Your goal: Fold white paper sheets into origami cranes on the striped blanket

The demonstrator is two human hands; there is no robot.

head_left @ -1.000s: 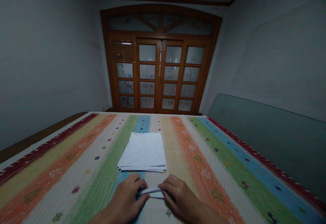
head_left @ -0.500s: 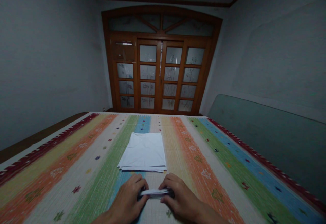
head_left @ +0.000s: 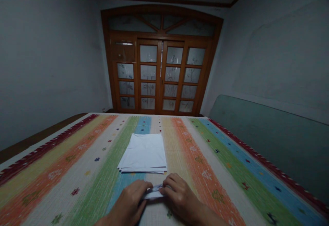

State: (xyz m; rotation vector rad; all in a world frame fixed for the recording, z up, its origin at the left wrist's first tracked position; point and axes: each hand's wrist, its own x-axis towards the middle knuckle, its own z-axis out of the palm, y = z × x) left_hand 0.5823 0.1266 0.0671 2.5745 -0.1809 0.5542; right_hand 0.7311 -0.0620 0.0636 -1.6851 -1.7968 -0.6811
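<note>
Between my hands, close to me, is a small folded piece of white paper (head_left: 153,194), seen nearly edge-on. My left hand (head_left: 132,198) pinches its left end, fingers over the top and thumb below. On the right end, my right hand (head_left: 178,193) has its curled fingers closed on the paper's upper edge. The fingertips hide both ends of it. Just beyond my hands lies a stack of white sheets (head_left: 144,150), its near edges slightly uneven.
A striped, colourful cloth (head_left: 95,174) covers the wide surface under my hands. At the right stands a grey-green panel (head_left: 264,130) along the wall. Wooden doors with glass panes (head_left: 148,73) close off the far end.
The folded paper has tilted, showing more of its face. My right hand's fingers have shifted left along its upper edge, nearer my left hand. The stack has stayed in place.
</note>
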